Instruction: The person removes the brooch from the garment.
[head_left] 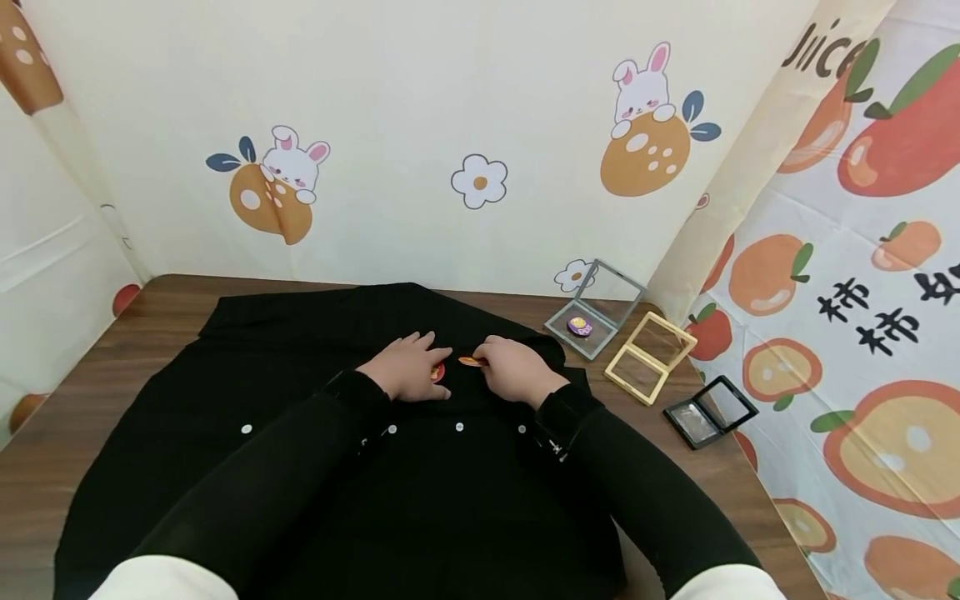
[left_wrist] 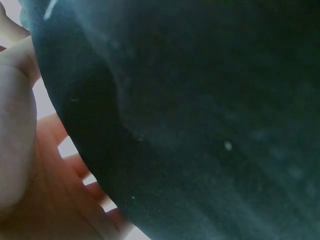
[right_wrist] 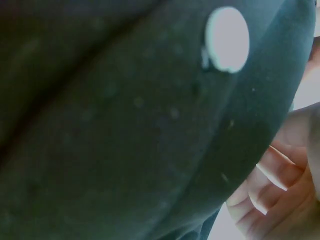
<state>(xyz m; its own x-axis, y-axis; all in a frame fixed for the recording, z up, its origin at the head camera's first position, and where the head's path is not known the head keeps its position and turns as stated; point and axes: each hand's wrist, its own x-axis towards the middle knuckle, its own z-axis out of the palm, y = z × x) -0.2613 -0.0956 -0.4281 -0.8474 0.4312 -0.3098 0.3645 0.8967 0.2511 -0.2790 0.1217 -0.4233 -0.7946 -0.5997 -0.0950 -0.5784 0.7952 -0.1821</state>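
Observation:
A black buttoned shirt (head_left: 420,517) lies spread on the wooden table. My left hand (head_left: 408,367) rests on it with fingers spread, thumb and forefinger beside a small round red badge (head_left: 438,372) that they partly cover. Between the thumb and fingers of my right hand (head_left: 517,367) is a small flat red-and-yellow piece (head_left: 472,362), tilted nearly edge-on just right of that badge. Black cloth fills most of both wrist views; a white button (right_wrist: 228,40) shows in the right one. The fingertips are hidden there.
At the right stand three open cases: a grey one (head_left: 561,325) holding a purple-and-yellow badge (head_left: 579,326), a cream one (head_left: 615,377) and a black one (head_left: 681,414). Printed curtains (head_left: 420,100) hang behind and to the sides of the brown table (head_left: 97,375).

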